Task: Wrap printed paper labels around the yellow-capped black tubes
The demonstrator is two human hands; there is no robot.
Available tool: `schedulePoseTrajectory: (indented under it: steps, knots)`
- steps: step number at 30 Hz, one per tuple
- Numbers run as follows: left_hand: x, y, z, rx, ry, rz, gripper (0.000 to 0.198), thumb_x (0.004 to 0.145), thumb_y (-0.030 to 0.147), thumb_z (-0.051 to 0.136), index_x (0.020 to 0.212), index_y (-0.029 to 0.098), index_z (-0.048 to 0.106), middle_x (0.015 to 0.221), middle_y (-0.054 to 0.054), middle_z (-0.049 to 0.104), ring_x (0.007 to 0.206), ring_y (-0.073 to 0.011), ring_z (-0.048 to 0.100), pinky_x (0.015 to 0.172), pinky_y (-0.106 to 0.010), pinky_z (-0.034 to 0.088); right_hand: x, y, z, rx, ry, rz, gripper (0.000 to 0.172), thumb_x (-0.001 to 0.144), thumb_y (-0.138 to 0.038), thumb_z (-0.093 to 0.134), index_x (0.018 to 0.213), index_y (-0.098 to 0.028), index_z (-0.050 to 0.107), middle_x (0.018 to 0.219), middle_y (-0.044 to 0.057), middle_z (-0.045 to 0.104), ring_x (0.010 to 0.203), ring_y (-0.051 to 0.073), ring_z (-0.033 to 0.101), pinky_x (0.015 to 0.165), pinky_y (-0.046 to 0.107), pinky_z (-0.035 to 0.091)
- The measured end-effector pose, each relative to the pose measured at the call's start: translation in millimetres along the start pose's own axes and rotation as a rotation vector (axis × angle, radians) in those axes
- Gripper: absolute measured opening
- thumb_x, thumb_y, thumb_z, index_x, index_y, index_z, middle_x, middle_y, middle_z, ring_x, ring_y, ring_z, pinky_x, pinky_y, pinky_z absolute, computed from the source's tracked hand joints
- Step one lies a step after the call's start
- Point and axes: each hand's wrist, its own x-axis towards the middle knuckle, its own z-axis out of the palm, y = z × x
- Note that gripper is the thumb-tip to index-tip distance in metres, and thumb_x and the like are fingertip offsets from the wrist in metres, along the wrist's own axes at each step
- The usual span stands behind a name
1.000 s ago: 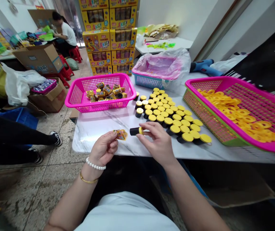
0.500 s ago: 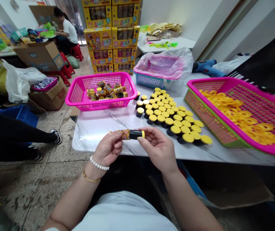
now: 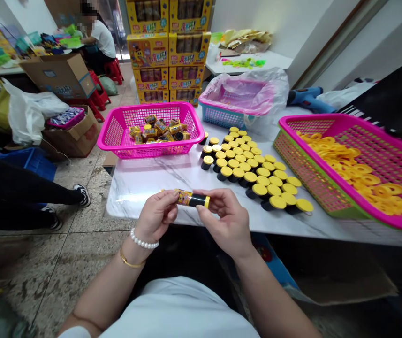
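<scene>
Between my two hands, just above the table's front edge, lies a small black tube (image 3: 198, 200) with a yellow rim on its right end and a printed yellow label on its left part. My left hand (image 3: 160, 206) pinches the labelled end between thumb and fingers. At the yellow end, the thumb and fingers of my right hand (image 3: 227, 218) close around the tube. Several black tubes with flat yellow caps (image 3: 260, 189) stand upright in rows on the white table (image 3: 140, 180), beyond my right hand. A pink basket (image 3: 116, 149) with short labelled tubes (image 3: 160, 127) stands beyond my left hand.
At the right, a pink basket (image 3: 327, 121) nested in a green one holds yellow rings (image 3: 359, 164). A plastic-lined basket (image 3: 222, 115) and a blue power tool (image 3: 308, 96) lie behind. Yellow boxes (image 3: 147, 54) are stacked beyond. A co-worker (image 3: 102, 42) sits at the far left.
The tube has tilted, its yellow end now slightly lower than before. My right hand has shifted a little left with it. Both hands still hold the tube.
</scene>
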Motion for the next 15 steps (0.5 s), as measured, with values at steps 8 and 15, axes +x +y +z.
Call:
schedulePoseTrajectory:
  steps: [8,15]
  knots:
    - [-13.8,-0.4,-16.0,0.234,0.08,0.381,0.047,0.071,0.039,0.086,0.111,0.017,0.073,0.088,-0.003,0.067,0.061,-0.006,0.055,0.056,-0.018,0.047,2.2,3.5,-12.0,0.156,-0.053,-0.165,0.028,0.079,-0.02,0.081,0.104,-0.025,0.069,0.099,0.004,0.067,0.092,0.018,0.067,0.082,0.03,0.059]
    - [-4.1,2.4,-15.0,0.38,-0.255,0.13,0.04,0.07,0.037,0.086,0.097,0.012,0.072,0.077,-0.003,0.067,0.059,-0.0087,0.057,0.055,-0.021,0.049,1.7,4.3,-6.6,-0.078,-0.163,-0.283,0.039,0.083,-0.015,0.077,0.119,-0.028,0.068,0.105,0.005,0.065,0.088,0.018,0.065,0.081,0.035,0.058]
